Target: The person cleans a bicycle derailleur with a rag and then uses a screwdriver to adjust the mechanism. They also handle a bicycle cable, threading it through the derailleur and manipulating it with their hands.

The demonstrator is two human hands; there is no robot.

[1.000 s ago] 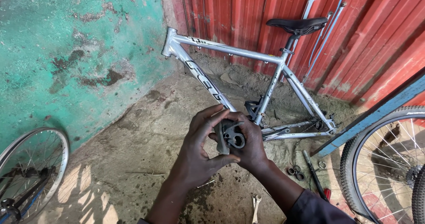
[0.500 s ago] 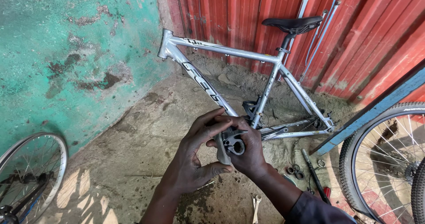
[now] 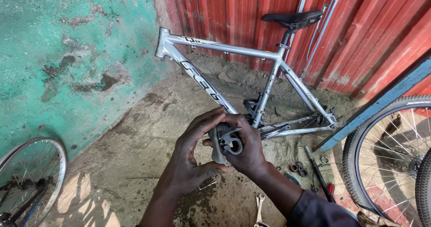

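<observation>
Gripping a small dark bicycle part (image 3: 229,144), left hand (image 3: 191,159) and right hand (image 3: 247,148) hide most of it.

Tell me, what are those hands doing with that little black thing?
A person's left hand and right hand both grip a small black and grey bike part, with fingers wrapped round it. Behind them a silver bike frame without wheels leans on the red metal wall. A spanner lies on the dirt floor.
</observation>
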